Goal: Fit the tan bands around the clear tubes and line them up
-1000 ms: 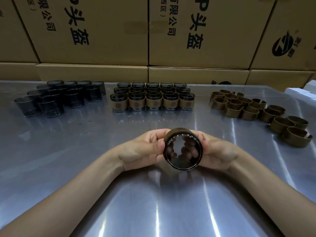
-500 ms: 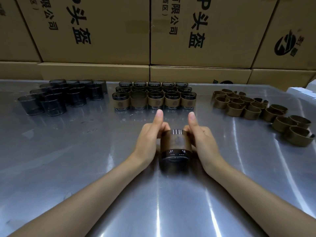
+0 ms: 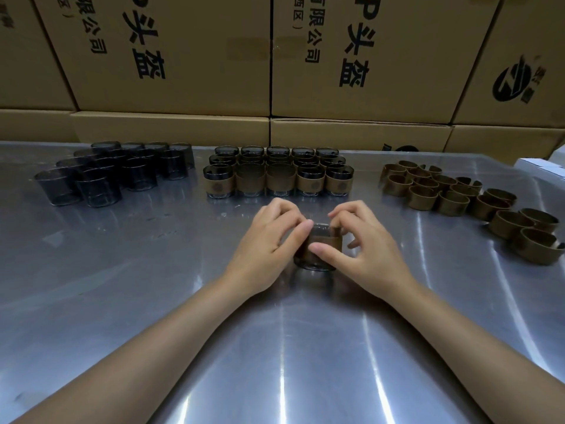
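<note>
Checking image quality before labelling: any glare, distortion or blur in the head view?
Head view: bright streaks of glare on the steel table; wide-angle bend tilts the cardboard boxes; both hands and the banded tube look slightly soft.

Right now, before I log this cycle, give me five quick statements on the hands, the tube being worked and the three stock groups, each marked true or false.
1. Both hands grip one banded tube standing on the metal table. True: the left hand and right hand close on it from either side.
2. The bare tubes sit at far right. False: they are at far left.
3. The loose tan bands lie to the right. True.
4. The finished banded tubes are stacked inside a cardboard box. False: they stand in rows on the table, in front of the cardboard boxes.
5. The held tube carries no band. False: a tan band wraps it.
</note>
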`<state>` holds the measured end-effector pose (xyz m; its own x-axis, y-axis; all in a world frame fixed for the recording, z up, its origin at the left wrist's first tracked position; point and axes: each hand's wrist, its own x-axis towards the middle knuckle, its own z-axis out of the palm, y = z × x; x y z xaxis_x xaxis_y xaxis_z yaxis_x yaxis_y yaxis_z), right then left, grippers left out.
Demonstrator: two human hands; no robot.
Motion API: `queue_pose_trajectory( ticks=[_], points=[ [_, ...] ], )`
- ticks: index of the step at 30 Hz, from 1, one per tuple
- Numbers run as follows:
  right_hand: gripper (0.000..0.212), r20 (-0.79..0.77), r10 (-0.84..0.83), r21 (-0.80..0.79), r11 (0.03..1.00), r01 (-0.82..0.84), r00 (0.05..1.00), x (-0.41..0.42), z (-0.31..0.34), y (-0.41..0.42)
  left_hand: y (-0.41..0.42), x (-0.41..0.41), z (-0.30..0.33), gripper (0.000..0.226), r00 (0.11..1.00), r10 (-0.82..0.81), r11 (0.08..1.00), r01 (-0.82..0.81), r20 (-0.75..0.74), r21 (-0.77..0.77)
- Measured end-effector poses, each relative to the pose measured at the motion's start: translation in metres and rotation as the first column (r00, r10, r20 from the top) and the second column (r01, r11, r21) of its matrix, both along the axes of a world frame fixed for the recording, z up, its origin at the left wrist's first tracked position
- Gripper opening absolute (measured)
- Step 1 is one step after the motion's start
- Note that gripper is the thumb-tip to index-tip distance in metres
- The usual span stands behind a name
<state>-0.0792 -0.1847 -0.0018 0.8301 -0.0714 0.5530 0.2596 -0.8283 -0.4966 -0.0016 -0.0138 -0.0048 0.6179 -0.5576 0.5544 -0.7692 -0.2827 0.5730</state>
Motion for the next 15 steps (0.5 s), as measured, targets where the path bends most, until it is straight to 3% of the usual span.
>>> queue_pose_trajectory(
  ticks=[4, 8, 15],
  points=[
    [0.036, -0.020, -0.085, -0.101, 0.992, 0.082, 0.996, 0.006, -0.005, -0.004, 0.001, 0.004, -0.001, 0.019, 0.998, -0.008, 0.997, 0.004, 0.063, 0.072],
    [0.031, -0.042, -0.243, -0.076, 0.968, 0.240, 0.969, 0.016, -0.009, -0.015, 0.001, 0.009, -0.003, 0.037, 0.999, 0.031, 0.994, -0.028, -0.029, 0.105],
    [0.057, -0.093, -0.358, 0.001, 0.933, 0.360, 0.929, 0.040, -0.012, -0.033, 0.022, 0.039, -0.004, 0.042, 0.941, 0.300, 0.954, -0.300, -0.160, 0.021]
  ],
)
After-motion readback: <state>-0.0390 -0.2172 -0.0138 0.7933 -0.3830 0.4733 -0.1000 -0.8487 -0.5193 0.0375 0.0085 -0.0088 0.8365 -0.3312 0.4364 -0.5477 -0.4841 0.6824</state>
